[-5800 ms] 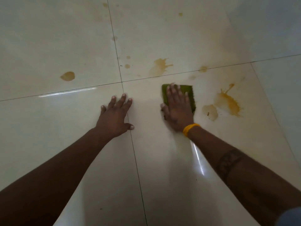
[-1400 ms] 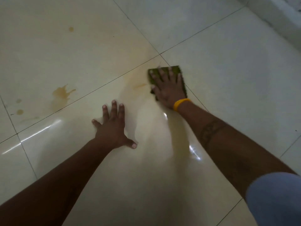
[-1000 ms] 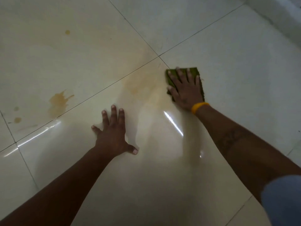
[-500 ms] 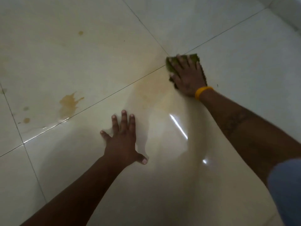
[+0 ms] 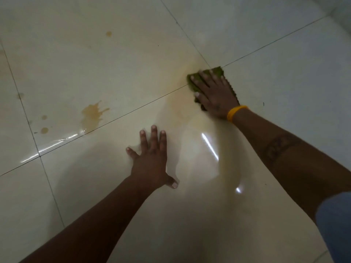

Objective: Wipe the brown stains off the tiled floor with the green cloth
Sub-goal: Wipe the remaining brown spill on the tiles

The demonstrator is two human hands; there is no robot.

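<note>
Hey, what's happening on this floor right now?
A person kneeling over a glossy cream tiled floor presses a green cloth flat under the right hand, at a junction of grout lines, over a faint brownish smear. The left hand rests flat on the tile. A brown splash stain and small brown spots remain to the left.
</note>
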